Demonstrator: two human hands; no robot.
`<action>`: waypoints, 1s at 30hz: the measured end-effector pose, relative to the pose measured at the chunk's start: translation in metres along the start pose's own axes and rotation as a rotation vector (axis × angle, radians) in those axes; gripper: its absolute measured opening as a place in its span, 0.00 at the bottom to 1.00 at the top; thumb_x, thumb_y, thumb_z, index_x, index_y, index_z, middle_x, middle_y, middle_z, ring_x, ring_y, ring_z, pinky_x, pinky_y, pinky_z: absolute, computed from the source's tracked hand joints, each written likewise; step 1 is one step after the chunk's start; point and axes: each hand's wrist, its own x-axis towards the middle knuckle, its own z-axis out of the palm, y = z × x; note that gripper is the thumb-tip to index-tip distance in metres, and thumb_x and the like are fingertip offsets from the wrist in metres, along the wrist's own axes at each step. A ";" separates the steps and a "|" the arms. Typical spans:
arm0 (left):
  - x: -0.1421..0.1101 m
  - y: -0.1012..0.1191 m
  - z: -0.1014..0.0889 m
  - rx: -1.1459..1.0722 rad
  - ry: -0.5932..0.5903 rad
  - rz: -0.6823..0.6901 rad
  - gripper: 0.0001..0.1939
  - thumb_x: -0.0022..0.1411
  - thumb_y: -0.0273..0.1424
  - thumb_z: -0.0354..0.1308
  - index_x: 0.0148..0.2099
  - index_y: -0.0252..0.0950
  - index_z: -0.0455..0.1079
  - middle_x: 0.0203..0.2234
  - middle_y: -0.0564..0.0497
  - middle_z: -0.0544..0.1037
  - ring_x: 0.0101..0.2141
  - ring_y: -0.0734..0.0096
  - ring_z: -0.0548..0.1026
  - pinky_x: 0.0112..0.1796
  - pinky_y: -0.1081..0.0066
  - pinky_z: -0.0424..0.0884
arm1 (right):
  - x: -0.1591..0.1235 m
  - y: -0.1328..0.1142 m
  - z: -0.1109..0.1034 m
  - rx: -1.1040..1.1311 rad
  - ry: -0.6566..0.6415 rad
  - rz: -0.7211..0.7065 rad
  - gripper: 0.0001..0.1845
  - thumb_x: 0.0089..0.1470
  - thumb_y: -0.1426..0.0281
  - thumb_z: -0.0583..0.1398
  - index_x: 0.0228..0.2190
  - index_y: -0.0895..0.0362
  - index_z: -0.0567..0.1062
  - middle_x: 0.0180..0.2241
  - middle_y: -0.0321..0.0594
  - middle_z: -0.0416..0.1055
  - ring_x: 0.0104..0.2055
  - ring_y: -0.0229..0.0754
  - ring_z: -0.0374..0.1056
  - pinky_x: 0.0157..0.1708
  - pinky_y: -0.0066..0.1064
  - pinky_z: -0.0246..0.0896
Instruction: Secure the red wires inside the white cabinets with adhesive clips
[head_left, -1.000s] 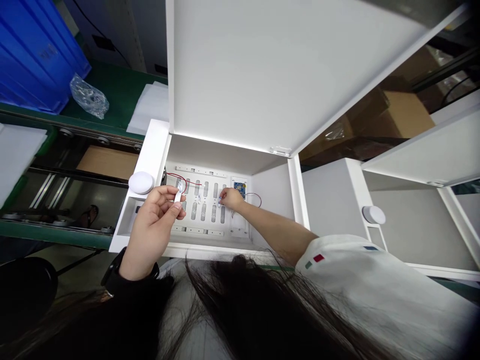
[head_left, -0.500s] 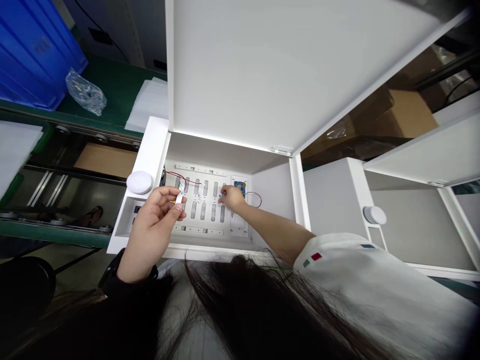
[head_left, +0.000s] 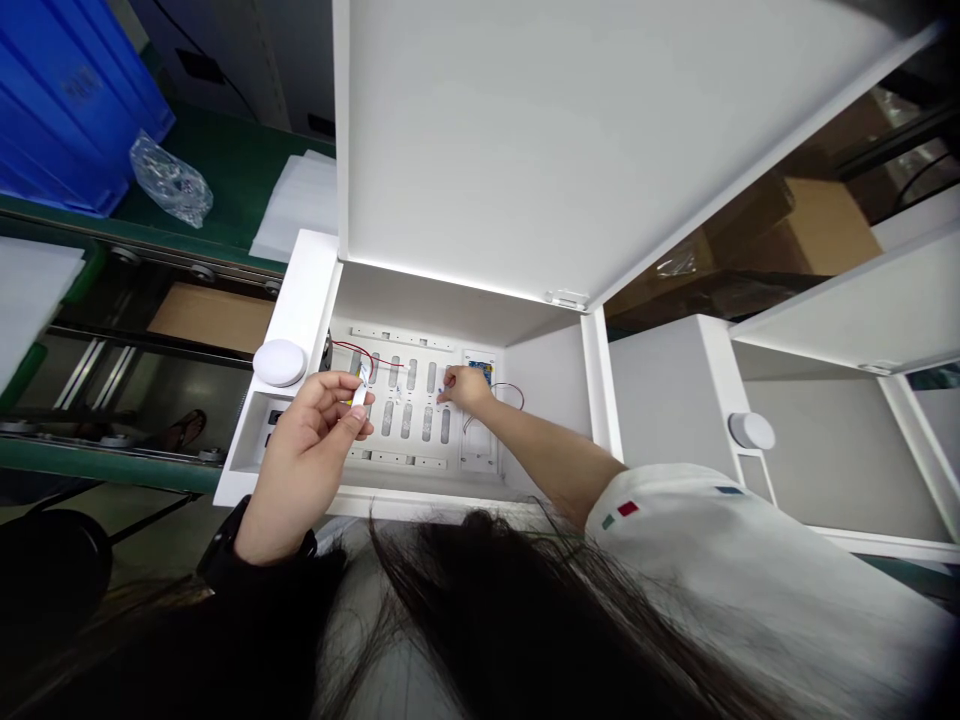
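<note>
My left hand point(head_left: 307, 450) pinches a small white strip point(head_left: 360, 393) between thumb and fingertips over the left side of an open white cabinet point(head_left: 547, 400). My right hand point(head_left: 466, 388) reaches down to the slotted inner panel point(head_left: 416, 440), thumb and fingers closed together. Whatever is between those fingertips is too small to make out. Tiny blue and white bits point(head_left: 397, 394) lie on the panel between the rows of slots. A blue circuit board point(head_left: 481, 371) shows partly behind my right hand, with a thin wire point(head_left: 517, 390) curving beside it.
The cabinet's white door point(head_left: 480, 150) stands raised behind the opening. A white round knob point(head_left: 279, 363) sticks out at the left. Another white cabinet point(head_left: 667, 400) stands to the right. Further left are a blue bin point(head_left: 67, 100), a clear plastic bag point(head_left: 171, 180) and white sheets point(head_left: 296, 205).
My right hand has shifted very slightly on the panel, and less of the circuit board shows. My left hand keeps its pinch on the white strip in the same place.
</note>
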 end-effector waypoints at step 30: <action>0.002 -0.005 0.000 -0.051 0.010 0.027 0.11 0.62 0.30 0.59 0.47 0.39 0.66 0.39 0.52 0.74 0.32 0.76 0.74 0.38 0.71 0.71 | -0.037 -0.032 0.006 -0.468 -0.082 -0.043 0.17 0.61 0.73 0.52 0.48 0.65 0.74 0.49 0.60 0.72 0.51 0.53 0.69 0.44 0.37 0.63</action>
